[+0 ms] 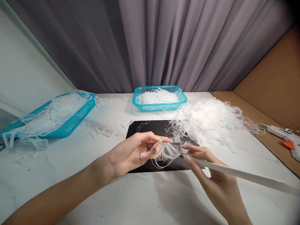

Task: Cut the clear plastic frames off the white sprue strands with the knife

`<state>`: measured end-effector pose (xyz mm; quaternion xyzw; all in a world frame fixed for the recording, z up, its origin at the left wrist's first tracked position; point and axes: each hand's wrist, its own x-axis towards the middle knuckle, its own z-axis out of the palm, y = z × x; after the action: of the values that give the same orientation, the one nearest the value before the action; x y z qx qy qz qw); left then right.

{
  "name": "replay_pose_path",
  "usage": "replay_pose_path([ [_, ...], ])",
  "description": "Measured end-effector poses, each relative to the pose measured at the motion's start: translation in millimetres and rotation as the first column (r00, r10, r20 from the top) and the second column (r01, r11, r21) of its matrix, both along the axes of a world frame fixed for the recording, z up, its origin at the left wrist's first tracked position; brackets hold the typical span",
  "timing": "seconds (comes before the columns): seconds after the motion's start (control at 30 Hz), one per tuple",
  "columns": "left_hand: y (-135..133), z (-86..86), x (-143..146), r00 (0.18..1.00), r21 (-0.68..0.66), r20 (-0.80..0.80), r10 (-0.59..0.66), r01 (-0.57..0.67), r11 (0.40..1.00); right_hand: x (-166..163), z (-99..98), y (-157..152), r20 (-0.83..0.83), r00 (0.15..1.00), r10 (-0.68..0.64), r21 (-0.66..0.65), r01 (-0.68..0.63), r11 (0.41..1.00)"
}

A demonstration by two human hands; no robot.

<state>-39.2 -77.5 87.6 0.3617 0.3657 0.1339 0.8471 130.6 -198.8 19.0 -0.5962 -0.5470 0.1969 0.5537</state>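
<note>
My left hand (133, 153) is palm up over the near edge of a black mat (150, 129), its thumb and fingers pinched on a tangle of thin clear plastic strips (167, 154). My right hand (211, 175) grips a long white stick-like tool (246, 177), whose tip meets the same tangle. The tool's handle runs off to the lower right. A large heap of white plastic scraps (208, 120) lies just beyond the mat on the right.
A teal basket (159, 98) with white pieces stands at the back centre. Another teal basket (61, 125) overflowing with strips sits at the left. Small clear pieces (100, 132) are scattered on the white table (140, 200). A glue gun (286, 136) lies on brown cardboard at the right.
</note>
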Motion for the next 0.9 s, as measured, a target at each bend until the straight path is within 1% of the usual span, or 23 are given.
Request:
replay_pose_path([
  [0.07, -2, -0.3, 1, 1.000, 0.020, -0.018, -0.004, 0.005, 1.000, -6, 5.3, -3, -0.122, 0.991, -0.049, -0.018, 0.047, 0.999],
  [0.1, -3, -0.5, 1, 1.000, 0.021, -0.027, -0.008, 0.008, 1.000, -9, 7.5, -4, -0.164, 0.985, -0.054, -0.039, 0.048, 0.998],
  [0.23, -8, -3.3, 4, 0.999, 0.001, -0.039, -0.028, 0.028, 1.000, -26, 10.8, -3, -0.276, 0.961, 0.002, -0.131, -0.039, 0.991],
  [0.3, -10, -5.3, 5, 0.999, 0.004, -0.024, -0.044, 0.044, 0.999, -33, 9.6, -1, -0.310, 0.951, -0.004, -0.174, -0.052, 0.983],
  [0.47, -11, -7.0, 8, 0.999, 0.020, -0.004, -0.052, 0.052, 0.998, -37, 7.1, 2, -0.319, 0.945, -0.074, -0.214, 0.004, 0.977],
  [0.63, -14, -6.6, 9, 0.997, 0.032, 0.016, -0.078, 0.078, 0.996, -38, 11.7, 3, -0.352, 0.925, -0.145, -0.247, 0.058, 0.967],
  [0.77, -17, -7.9, 10, 0.994, 0.039, -0.002, -0.105, 0.105, 0.994, -41, 12.3, 6, -0.396, 0.907, -0.144, -0.206, 0.065, 0.976],
  [0.9, -18, -9.3, 9, 0.993, 0.030, 0.006, -0.118, 0.118, 0.993, -41, 8.9, 7, -0.358, 0.914, -0.192, -0.176, 0.136, 0.975],
])
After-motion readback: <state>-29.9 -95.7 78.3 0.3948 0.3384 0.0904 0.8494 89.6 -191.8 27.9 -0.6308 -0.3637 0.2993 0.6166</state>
